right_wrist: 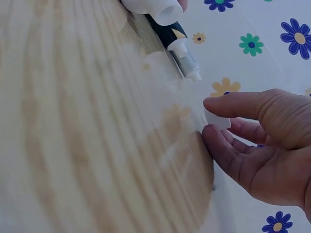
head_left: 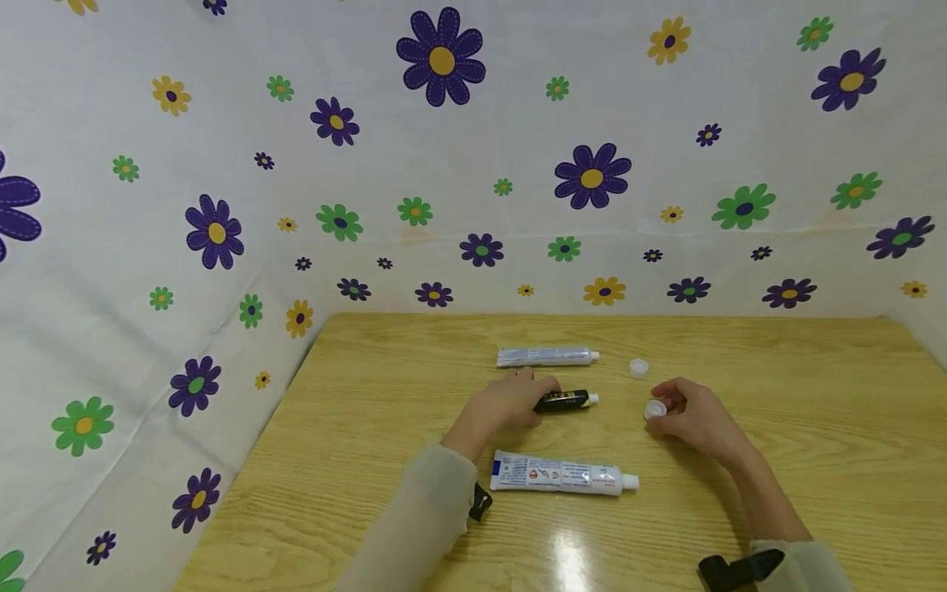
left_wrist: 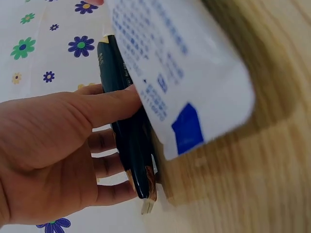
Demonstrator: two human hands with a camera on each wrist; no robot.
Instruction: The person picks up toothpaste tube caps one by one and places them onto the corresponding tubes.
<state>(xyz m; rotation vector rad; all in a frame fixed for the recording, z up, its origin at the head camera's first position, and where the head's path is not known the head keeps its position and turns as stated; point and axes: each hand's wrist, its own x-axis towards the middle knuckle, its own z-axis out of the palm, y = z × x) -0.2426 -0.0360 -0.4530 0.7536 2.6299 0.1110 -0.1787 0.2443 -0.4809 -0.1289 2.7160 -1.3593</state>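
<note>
My left hand (head_left: pixel 510 399) grips a black toothpaste tube (head_left: pixel 565 401), its bare white nozzle pointing right. In the left wrist view, the thumb lies along one side of the dark tube (left_wrist: pixel 130 141) and the fingers curl behind it. To the right, my right hand (head_left: pixel 695 418) pinches a white cap (head_left: pixel 654 409) between thumb and fingers, close over the table. The right wrist view shows that cap (right_wrist: pixel 217 120) partly covered by the fingertips. A gap separates the cap from the black tube's nozzle.
A large white toothpaste tube (head_left: pixel 558 474) lies in front of the black one, nozzle to the right. Behind lies a smaller white tube (head_left: pixel 546 356), with another white cap (head_left: pixel 639 368) beside its nozzle. Flower-patterned cloth (head_left: pixel 518 123) hangs along the back edge of the wooden table (head_left: pixel 355 411).
</note>
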